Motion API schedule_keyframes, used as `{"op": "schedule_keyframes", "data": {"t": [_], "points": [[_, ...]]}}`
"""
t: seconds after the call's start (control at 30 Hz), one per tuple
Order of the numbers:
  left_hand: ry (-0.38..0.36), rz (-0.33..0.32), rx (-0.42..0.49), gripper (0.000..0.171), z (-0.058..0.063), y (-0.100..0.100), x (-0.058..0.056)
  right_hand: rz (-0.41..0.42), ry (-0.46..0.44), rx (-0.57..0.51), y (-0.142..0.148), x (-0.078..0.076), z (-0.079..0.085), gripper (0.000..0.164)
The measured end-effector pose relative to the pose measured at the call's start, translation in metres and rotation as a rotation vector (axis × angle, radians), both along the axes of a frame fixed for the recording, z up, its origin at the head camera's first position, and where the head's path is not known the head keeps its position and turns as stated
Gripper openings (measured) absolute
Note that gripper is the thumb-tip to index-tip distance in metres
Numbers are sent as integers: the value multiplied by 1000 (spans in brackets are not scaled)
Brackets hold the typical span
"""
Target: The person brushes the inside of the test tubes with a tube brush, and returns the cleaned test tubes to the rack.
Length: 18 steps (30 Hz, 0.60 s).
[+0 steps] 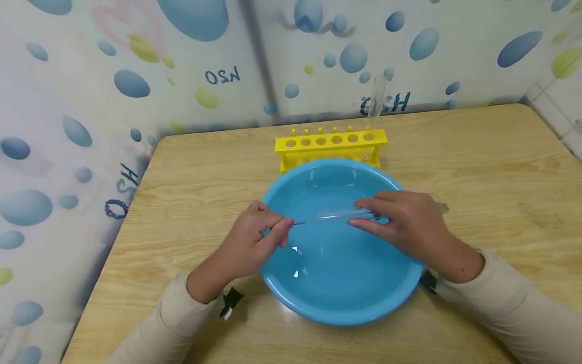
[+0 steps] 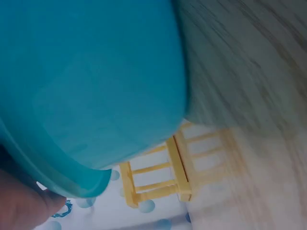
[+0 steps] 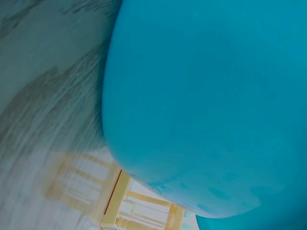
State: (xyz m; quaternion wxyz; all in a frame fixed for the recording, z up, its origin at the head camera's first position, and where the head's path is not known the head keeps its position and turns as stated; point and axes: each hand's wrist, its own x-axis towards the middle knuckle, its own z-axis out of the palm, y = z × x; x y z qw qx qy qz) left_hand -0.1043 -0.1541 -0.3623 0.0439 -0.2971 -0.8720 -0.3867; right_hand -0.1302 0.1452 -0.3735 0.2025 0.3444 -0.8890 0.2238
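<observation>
Above the light-blue basin [image 1: 338,317], my right hand [image 1: 409,227] grips a clear glass test tube [image 1: 336,215] near one end, thumb below and fingers above. The tube lies nearly level, its mouth facing left. My left hand [image 1: 256,237] pinches the thin wire handle of what looks like a test tube brush [image 1: 305,222], which runs into the tube. A dark bit shows at the tube's end by the right fingers; the brush head is mostly hidden there. In the left wrist view, part of the left hand [image 2: 24,206] shows past the basin's rim.
A yellow test tube rack [image 1: 329,147] stands just behind the basin, with another tall clear test tube [image 1: 376,101] upright in its rightmost hole. The wooden table [image 1: 195,187] backs onto a bubble-patterned wall covering [image 1: 173,50]. Both wrist views mostly show the basin's outer wall [image 3: 201,110].
</observation>
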Motion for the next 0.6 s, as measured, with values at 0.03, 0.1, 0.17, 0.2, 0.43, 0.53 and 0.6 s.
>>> {"op": "schedule_keyframes", "data": {"t": [0.03,0.1,0.17,0.2,0.43,0.53,0.6], "points": [[-50,11,18,39,1,0,1,2,2,-4,0,0,0,47],[-125,30,51,41,5,-1,3,3,13,-16,0,1,-1,56],[-192,35,85,43,10,-2,5,0,33,-26,0,1,0,61],[-224,32,102,43,13,-3,5,-3,43,-30,0,1,0,62],[-347,9,147,43,18,-13,4,-11,30,-52,0,1,-1,64],[-351,-2,157,42,17,-19,3,-8,17,-54,0,1,-2,63],[-355,-9,162,42,15,-23,3,-2,11,-55,0,0,-2,63]]}}
